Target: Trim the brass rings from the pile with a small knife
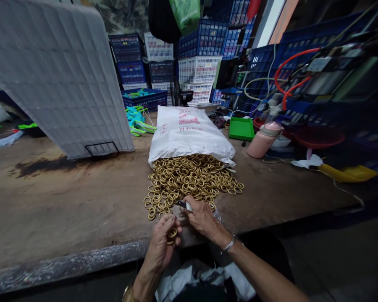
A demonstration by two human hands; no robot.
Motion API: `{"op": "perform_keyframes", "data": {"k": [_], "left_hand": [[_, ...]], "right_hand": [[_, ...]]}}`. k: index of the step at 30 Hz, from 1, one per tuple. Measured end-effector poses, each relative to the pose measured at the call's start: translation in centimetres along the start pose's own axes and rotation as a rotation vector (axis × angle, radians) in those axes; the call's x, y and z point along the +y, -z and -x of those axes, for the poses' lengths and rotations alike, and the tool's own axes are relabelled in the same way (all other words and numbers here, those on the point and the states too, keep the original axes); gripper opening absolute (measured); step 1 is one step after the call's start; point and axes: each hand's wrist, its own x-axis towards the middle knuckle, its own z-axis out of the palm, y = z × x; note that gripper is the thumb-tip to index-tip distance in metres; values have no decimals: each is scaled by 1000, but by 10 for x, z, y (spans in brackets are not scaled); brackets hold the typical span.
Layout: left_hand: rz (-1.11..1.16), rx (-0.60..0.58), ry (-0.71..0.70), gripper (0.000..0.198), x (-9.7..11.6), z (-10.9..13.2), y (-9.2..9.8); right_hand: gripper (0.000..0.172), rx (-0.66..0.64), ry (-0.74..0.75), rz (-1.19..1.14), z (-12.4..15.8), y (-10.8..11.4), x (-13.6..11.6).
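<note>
Gold-coloured rings [189, 178] spill in a heap from the open end of a white sack [182, 134] lying on the table. My left hand [164, 235] is closed around a few rings [171, 235] at the table's front edge, just short of the heap. Beside it, my right hand [201, 216] grips a small tool with a white handle and dark tip [184, 205], perhaps a knife; its exact kind is unclear. That tip points left, over the near side of the heap. My right fingers are partly hidden behind the hand.
A tall grey padded panel [59, 75] stands on the table [66, 209] at left. Right of the sack are a green tray [241, 128], a pink bottle [263, 140] and a machine with red hoses [280, 71]. Stacked crates [198, 69] fill the back.
</note>
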Motion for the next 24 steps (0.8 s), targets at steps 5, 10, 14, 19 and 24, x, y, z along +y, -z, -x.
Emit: {"op": "perform_keyframes", "data": {"k": [5,10,14,19,24], "left_hand": [[-145,-9,-52,33,-7,-8,-5],[-299,43,-58,36,-10,-7,-10],[-452,49,-153,37,-10,-5,-12],[-458,-11,-122,35,-12,-7,-8],[-315,-98,-35,34,-12,-8,-6]], "right_hand": [[27,14,89,-242,16,1,-4],[15,26,-20,-488,20,0,-8],[24,-18,-95,-611,17,-4,-6],[21,-36,-161,-705,18,-5,-6],[18,-81,-177,-771,16,-4,-7]]}}
